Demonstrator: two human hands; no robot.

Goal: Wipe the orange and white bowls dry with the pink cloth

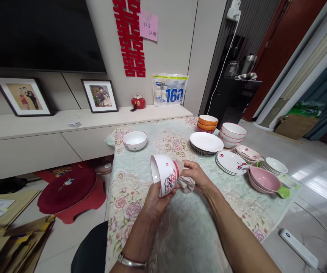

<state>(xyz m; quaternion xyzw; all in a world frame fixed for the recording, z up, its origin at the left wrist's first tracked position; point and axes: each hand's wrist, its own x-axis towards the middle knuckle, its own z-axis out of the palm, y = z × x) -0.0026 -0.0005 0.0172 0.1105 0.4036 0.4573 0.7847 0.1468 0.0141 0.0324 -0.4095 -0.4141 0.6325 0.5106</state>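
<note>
My left hand (158, 201) grips a white bowl (163, 172) with a red rim and a red-and-black pattern on its outside. The bowl is tipped on its side above the table, its mouth facing left. In my right hand (196, 175) is a crumpled pinkish-beige cloth (186, 183), pressed against the foot of the bowl. Part of the cloth is hidden by my fingers. Farther back on the left, a second white bowl (135, 141) with a red rim stands upright on the flowered tablecloth (135, 178).
To the right stand stacked white plates (207, 141), orange bowls (208, 120), red-rimmed bowls (233, 131), flowered plates (231, 162), pink dishes (265, 178) and small white bowls (276, 165). A red stool (69, 185) is left of the table. A low cabinet (95, 123) runs behind it.
</note>
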